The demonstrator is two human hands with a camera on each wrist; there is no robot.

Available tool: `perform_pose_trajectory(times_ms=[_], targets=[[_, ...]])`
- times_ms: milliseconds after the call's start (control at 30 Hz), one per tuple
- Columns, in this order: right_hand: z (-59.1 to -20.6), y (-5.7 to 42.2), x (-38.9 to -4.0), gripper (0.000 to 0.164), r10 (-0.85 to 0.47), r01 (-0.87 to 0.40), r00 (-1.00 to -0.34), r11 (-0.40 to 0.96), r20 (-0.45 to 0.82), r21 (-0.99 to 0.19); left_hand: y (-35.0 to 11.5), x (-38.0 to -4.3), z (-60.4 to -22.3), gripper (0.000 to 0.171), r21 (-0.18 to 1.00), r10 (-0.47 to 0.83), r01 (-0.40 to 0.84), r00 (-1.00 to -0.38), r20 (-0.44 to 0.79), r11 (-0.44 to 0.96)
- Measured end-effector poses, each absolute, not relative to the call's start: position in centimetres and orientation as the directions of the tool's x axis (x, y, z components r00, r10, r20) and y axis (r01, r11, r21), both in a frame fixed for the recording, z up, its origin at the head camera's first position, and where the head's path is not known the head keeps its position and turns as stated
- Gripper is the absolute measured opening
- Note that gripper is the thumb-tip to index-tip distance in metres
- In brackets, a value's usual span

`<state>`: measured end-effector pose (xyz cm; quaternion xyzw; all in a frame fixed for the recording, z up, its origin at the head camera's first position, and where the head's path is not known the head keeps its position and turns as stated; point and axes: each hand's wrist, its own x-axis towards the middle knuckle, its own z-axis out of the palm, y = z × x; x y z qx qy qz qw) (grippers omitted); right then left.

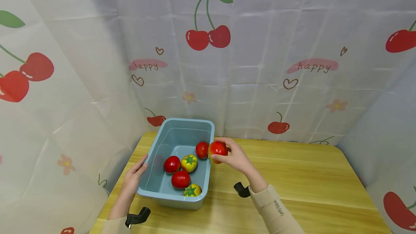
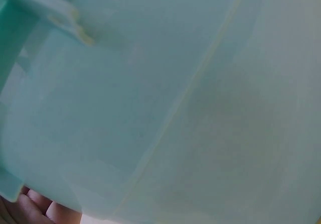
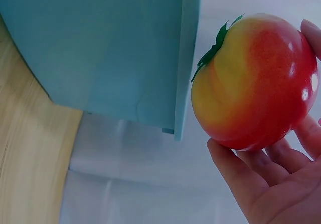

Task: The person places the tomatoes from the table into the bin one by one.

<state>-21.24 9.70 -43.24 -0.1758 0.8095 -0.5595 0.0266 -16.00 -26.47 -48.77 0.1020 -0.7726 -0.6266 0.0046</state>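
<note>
My right hand (image 1: 235, 157) holds a red and yellow toy tomato (image 1: 219, 150) just over the right rim of a light blue plastic bin (image 1: 211, 169). In the right wrist view the tomato (image 3: 261, 83) has green leaves facing the bin (image 3: 100, 43), and thumb and fingers (image 3: 241, 181) are spread round it. On the bin's left side, my left hand (image 1: 131, 180) grips the rim. The left wrist view is mostly filled by the bin's outer wall (image 2: 125, 108), with a few curled fingers (image 2: 35, 206) at the lower left. Inside the bin lie several more tomatoes, red (image 1: 181, 180) and yellow with green tops (image 1: 189, 163).
Beneath the bin is a wooden table (image 1: 292, 180), which extends to the right. A white cherry-print curtain (image 1: 247, 93) hangs behind it and at both sides. Black wrist mounts (image 1: 241, 190) sit on both forearms.
</note>
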Motion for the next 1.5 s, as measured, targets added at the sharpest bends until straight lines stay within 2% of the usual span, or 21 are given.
perform_pose_trajectory(times_ms=[267, 567, 833, 967, 1267, 1500], targets=[[-42.8, 8.7, -20.9, 0.056, -0.331, -0.259, -0.931, 0.298, 0.155, -0.919, -26.4, -15.9, -48.7, 0.055, 0.971, -0.163, -0.162, -0.978, -0.133, 0.177], [-42.9, 7.7, -20.7, 0.053, -0.367, -0.309, -0.910, 0.291, 0.193, -0.905, -26.4, -15.9, -49.5, 0.057, 0.979, -0.174, -0.080, -0.984, -0.047, 0.186], [-43.0, 7.1, -20.5, 0.052, -0.391, -0.307, -0.902, 0.281, 0.184, -0.909, -26.5, -16.1, -48.8, 0.054, 0.974, -0.155, -0.154, -0.979, -0.129, 0.167], [-42.0, 6.8, -19.7, 0.051, -0.395, -0.302, -0.902, 0.282, 0.177, -0.911, -26.4, -16.0, -48.7, 0.054, 0.975, -0.153, -0.150, -0.980, -0.125, 0.164], [-43.1, 6.5, -20.2, 0.054, -0.405, -0.297, -0.899, 0.283, 0.167, -0.912, -26.4, -16.0, -48.8, 0.054, 0.974, -0.154, -0.154, -0.980, -0.129, 0.166], [-43.1, 6.1, -20.1, 0.063, -0.420, -0.274, -0.896, 0.269, 0.144, -0.923, -26.5, -15.9, -48.7, 0.054, 0.975, -0.151, -0.143, -0.982, -0.118, 0.167]])
